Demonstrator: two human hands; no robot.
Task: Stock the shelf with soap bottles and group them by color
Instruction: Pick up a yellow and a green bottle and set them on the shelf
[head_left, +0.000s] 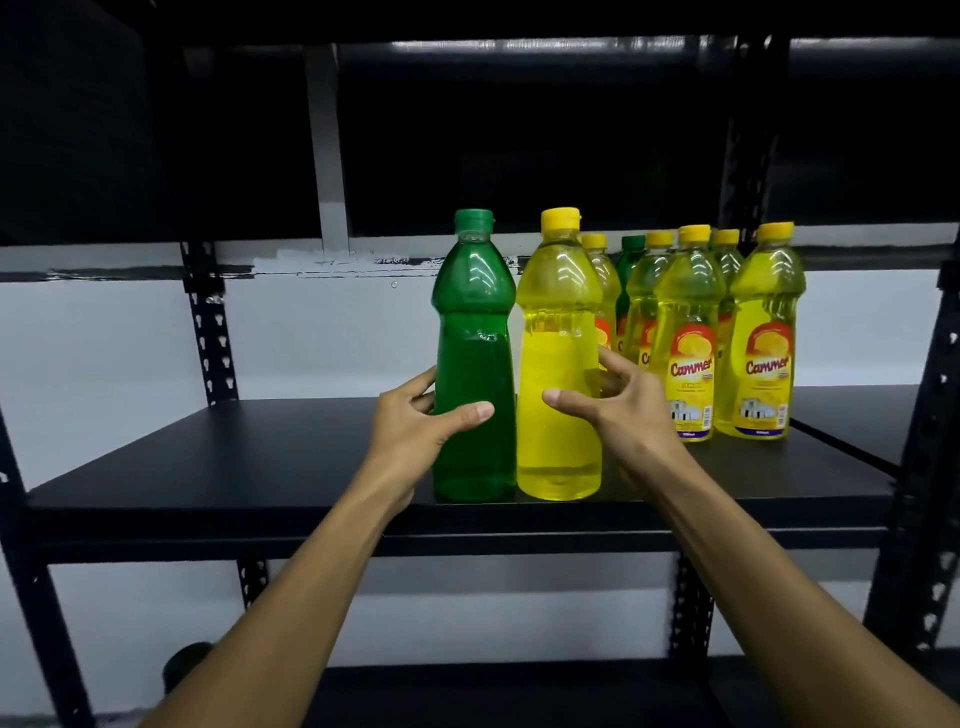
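A green soap bottle (471, 332) and a yellow soap bottle (558, 338) stand upright side by side near the front edge of the black shelf (234, 467). My left hand (415, 421) wraps around the green bottle's lower half, thumb across its front. My right hand (621, 405) curls around the yellow bottle's right side, thumb on its front, fingers loose. Behind and to the right stands a group of several labelled yellow bottles (756, 338), and one green bottle (631, 260) shows partly hidden among them.
Black perforated uprights (208, 322) frame the shelf at left and right (930, 415). An upper shelf (519, 47) hangs overhead and a lower shelf (493, 691) lies below. A white wall is behind. The shelf's left half carries nothing.
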